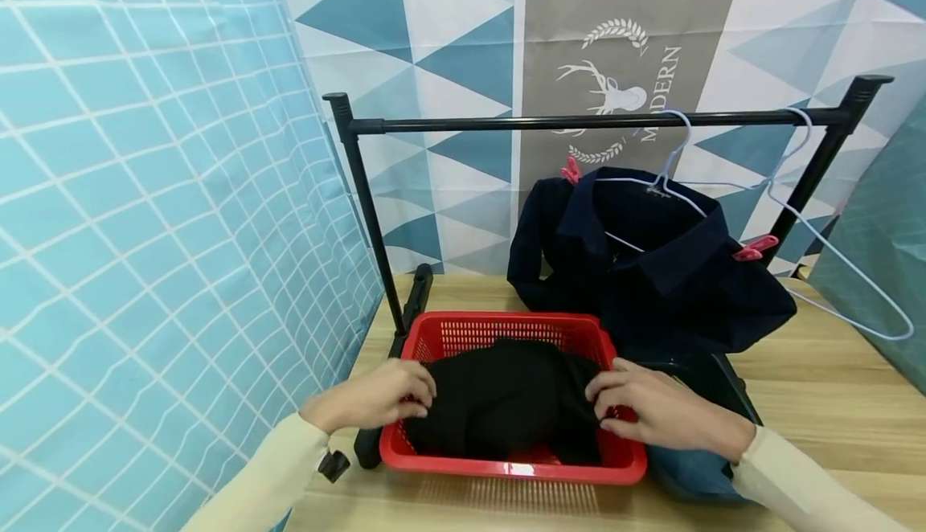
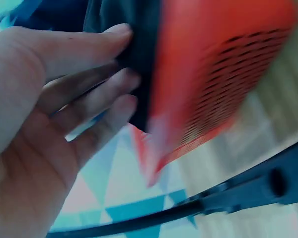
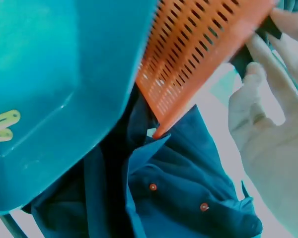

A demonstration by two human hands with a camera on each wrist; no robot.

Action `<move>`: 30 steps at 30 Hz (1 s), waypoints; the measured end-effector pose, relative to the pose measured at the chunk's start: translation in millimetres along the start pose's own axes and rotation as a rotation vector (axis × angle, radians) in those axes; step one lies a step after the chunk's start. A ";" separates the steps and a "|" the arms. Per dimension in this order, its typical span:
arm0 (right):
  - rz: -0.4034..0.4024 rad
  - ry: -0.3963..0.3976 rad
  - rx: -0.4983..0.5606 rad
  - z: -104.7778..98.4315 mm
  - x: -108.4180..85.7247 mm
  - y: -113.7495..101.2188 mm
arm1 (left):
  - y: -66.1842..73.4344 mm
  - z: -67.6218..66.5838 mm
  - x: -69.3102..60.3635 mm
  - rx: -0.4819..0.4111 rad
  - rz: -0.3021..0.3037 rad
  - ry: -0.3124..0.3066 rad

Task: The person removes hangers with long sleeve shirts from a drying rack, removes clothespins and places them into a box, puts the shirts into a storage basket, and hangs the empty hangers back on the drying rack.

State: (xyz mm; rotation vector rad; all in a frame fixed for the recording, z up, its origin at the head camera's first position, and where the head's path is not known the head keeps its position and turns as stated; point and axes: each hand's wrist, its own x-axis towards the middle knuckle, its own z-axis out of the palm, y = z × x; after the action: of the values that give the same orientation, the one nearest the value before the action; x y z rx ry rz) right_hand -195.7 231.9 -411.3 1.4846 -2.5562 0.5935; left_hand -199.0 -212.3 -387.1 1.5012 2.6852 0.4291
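A black folded garment lies bunched inside a red perforated basket on the table. My left hand is at the garment's left end, its fingers loosely bent. In the left wrist view the thumb and fingers stand apart, their tips against the dark cloth. At the right end of the garment, over the basket's right rim, is my right hand. Its fingers are spread and bent, with red basket showing between them. Whether its fingertips touch the cloth cannot be made out.
Behind the basket stands a black clothes rack. A navy shirt hangs on it, with pink clothespins on its hanger. Farther right is a bare blue hanger. A dark blue bin beside the basket holds yellow clothespins.
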 end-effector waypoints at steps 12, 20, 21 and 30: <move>-0.033 -0.129 -0.065 28.1 -0.6 -11.0 | 1.9 33.0 3.7 0.007 -0.020 -0.202; 0.000 -0.184 -0.061 25.5 -1.1 -10.0 | 1.1 35.0 6.1 -0.010 -0.036 -0.196; 0.004 -0.179 -0.052 25.1 -1.6 -9.6 | 1.0 35.3 6.1 -0.011 -0.034 -0.189; 0.092 -0.082 0.103 14.5 -7.6 -3.8 | -5.6 34.6 -4.2 -0.147 -0.050 0.093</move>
State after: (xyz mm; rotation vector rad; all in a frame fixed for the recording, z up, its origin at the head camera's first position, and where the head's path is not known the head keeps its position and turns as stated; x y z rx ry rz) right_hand -187.4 230.6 -425.7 1.4575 -2.7076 0.7002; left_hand -195.8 -210.9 -422.2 1.4054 2.6843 0.6938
